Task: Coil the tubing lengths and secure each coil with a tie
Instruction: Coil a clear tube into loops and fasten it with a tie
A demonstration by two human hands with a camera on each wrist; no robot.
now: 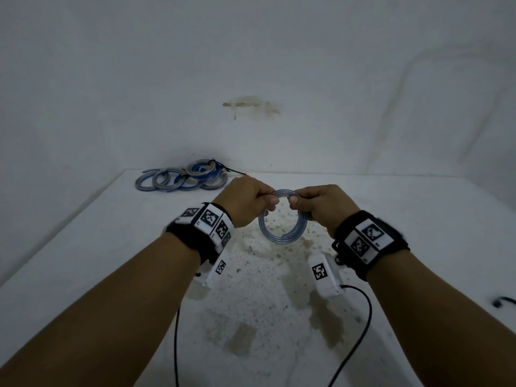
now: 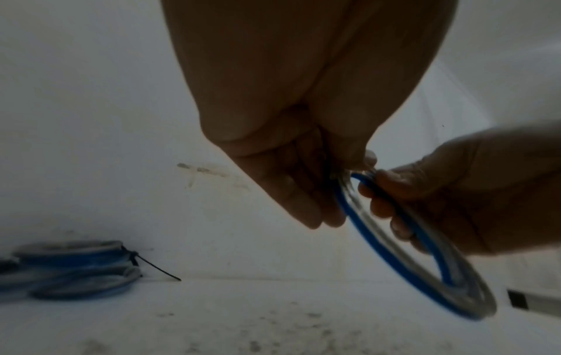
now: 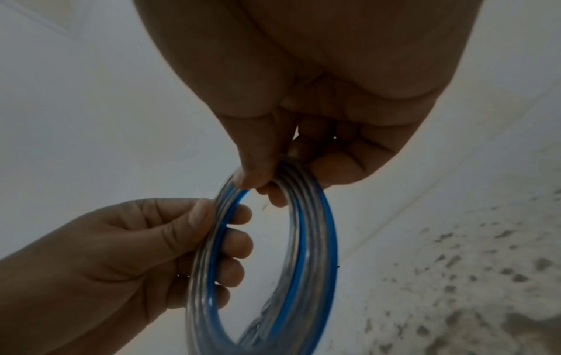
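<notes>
**One coil in the hands, a finished stack at the back**

Head view: both hands hold a coil (image 1: 282, 219) of clear tubing upright above the counter (image 1: 405, 247). The left hand (image 1: 247, 198) and right hand (image 1: 321, 205) each pinch the top of the ring between thumb and curled fingers, close together. No tie shows on this coil, so I judge the winding done and the securing still to come. At the back left corner lies a pile of coils (image 1: 181, 177), with a black tie (image 1: 234, 171) trailing from one; those look finished. The counter is white, worn and speckled in the middle. A black cable (image 1: 360, 317) runs from the right wrist camera.

Left wrist view: the left hand (image 2: 291, 168) grips the ring's top edge. The coil (image 2: 425, 264) shows a blue stripe along glossy, see-through turns. The finished stack (image 2: 75, 269) is blurred, its tie (image 2: 158, 270) thin and stiff.

Right wrist view: the right hand (image 3: 303, 144) pinches several turns together; the coil (image 3: 303, 252) is a smooth, round, flexible hoop, with the left fingers (image 3: 236, 242) curled through it.
</notes>
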